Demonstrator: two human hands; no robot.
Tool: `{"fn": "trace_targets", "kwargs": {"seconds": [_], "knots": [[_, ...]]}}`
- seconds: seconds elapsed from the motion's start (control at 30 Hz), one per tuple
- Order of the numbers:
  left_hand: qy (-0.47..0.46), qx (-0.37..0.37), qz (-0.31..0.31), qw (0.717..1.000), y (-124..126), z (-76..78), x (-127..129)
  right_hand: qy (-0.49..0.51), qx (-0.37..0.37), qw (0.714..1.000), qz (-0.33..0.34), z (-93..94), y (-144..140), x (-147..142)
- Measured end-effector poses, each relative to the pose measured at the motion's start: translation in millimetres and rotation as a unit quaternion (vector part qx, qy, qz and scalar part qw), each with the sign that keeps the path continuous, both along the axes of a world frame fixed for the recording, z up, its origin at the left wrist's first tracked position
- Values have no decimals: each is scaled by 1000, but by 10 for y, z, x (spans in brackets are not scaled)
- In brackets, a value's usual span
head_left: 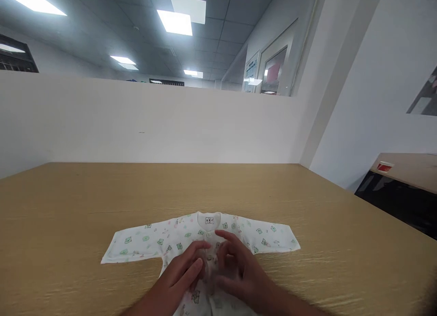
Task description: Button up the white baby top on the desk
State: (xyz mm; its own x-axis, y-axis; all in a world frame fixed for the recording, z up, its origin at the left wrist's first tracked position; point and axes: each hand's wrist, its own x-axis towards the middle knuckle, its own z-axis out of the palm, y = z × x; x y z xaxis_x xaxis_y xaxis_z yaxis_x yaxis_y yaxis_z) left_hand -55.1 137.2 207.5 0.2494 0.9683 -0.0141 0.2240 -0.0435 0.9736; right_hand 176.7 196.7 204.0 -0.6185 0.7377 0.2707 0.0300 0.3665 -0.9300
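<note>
A small white baby shirt (184,236) lies spread flat, with its long sleeves stretched out to both sides. Green and pinkish animal prints cover it, and a label shows inside the round neckline. My left hand (182,272) is over the left of the shirt's chest, index finger stretched toward the front opening and thumb apart from it; its other fingers curl partly out of sight. Across the middle, my right hand (242,275) hovers at or touches the front, fingers bent and spread, slightly blurred. Both hands cover part of the shirt's body and its lower front.
The shirt rests on a wide wood-coloured table (85,193). Behind it stands a low white partition (170,124), and a white wall (368,88) rises on the right. A red and white cup (385,166) sits on another surface at the far right.
</note>
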Motion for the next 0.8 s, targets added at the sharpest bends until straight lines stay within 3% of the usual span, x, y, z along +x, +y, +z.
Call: {"fn": "trace_targets", "kwargs": {"seconds": [0.1,0.27,0.43,0.8], "knots": [[9,-6,-2,1000,0,3,4,-12,-20,999,-29,-8,-8,-1],[16,-25,35,999,-2,20,4,6,19,997,72,12,-14,18],[12,-22,11,1000,-12,38,35,9,-2,1000,-2,-16,-12,-23],[15,-21,16,1000,6,-3,18,-17,5,1000,-22,5,-24,-5]]}}
